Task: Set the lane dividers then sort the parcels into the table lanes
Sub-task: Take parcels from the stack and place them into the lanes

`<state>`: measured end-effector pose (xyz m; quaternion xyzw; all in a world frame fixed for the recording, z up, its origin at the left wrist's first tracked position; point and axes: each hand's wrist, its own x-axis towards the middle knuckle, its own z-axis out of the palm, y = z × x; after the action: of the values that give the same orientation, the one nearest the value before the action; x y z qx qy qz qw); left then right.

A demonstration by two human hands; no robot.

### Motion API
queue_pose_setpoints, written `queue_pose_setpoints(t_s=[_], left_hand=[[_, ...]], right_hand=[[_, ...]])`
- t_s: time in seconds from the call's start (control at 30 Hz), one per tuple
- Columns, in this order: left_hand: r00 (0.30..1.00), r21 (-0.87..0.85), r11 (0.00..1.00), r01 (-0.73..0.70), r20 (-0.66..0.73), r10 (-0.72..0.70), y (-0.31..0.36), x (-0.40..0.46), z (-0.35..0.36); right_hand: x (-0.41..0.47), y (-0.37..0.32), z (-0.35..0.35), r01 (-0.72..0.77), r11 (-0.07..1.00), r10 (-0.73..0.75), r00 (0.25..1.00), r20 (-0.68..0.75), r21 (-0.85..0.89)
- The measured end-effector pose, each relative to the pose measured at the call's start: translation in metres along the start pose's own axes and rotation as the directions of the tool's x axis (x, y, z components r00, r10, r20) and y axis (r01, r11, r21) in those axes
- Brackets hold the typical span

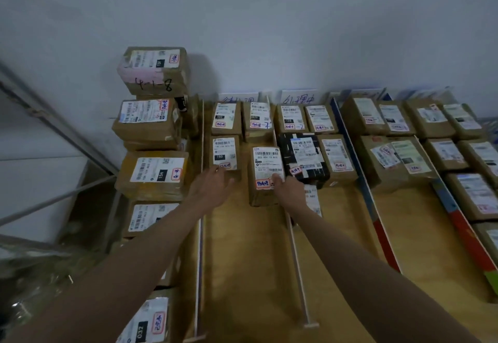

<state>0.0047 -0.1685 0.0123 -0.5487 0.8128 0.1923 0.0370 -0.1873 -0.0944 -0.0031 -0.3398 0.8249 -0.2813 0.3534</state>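
Dividers [297, 259] found set; lanes partly filled. Left hand [213, 185] and right hand [287, 187] noted pinching centre-frame parcels [265, 174]. Upper-left stack [152, 124] left unsorted.

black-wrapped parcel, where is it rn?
Head view, centre: the black-wrapped parcel lies in the second lane's second row, between two brown boxes, just beyond the right hand.

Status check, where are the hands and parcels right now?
Left hand touching parcel 150. Right hand on next parcel. Lane ahead open.
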Motion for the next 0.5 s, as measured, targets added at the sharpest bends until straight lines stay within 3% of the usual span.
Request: queue_pose_setpoints(t_s=[0.23, 0.5], left_hand=[[0.998, 0.039, 0.997, 0.063, 0.021, -0.063, 0.005, 0.063, 0.013], [0.997, 0.104, 0.994, 0.023, 0.067, -0.03, -0.011, 0.106, 0.042]], right_hand=[[0.074, -0.007, 0.026, -0.035, 0.999, 0.036, 0.999, 0.022, -0.031], [0.116, -0.004, 0.054, -0.069, 0.993, 0.074, 0.996, 0.053, -0.095]])
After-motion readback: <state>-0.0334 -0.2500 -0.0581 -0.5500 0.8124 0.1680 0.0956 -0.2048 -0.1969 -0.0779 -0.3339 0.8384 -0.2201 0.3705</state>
